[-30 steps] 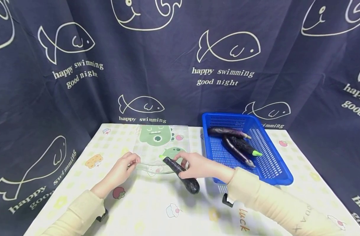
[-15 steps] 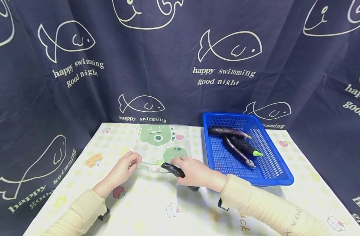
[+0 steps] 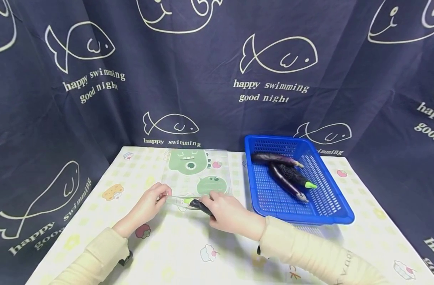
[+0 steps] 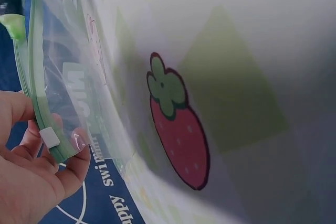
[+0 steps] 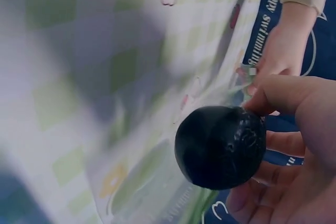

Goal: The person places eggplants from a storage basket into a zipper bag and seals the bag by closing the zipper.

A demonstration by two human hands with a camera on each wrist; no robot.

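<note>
In the head view, my left hand (image 3: pixel 150 204) pinches one corner of a clear zip bag (image 3: pixel 175 180) printed with green cartoon figures. The left wrist view shows the thumb and fingers about its green zip strip, beside a white slider (image 4: pixel 50 137). The bag's mouth faces me, slightly parted. My right hand (image 3: pixel 234 213) grips a dark eggplant (image 3: pixel 201 206), covering most of it. Its bright green stem (image 3: pixel 188 201) points left and lies at the bag's mouth; whether it is inside I cannot tell. The right wrist view shows the eggplant's round blunt end (image 5: pixel 218 148) toward the camera.
To the right stands a blue perforated basket (image 3: pixel 251 190) holding three more eggplants (image 3: pixel 286 184), one with a green stem. A patterned cloth (image 3: pixel 181 253) covers the table. Dark blue curtains (image 3: pixel 217 79) with fish drawings hang close behind and at both sides.
My right hand has moved left with the eggplant, turning it from a steep slant so its stem comes to the bag's mouth. The left hand has stayed nearly still on the bag.
</note>
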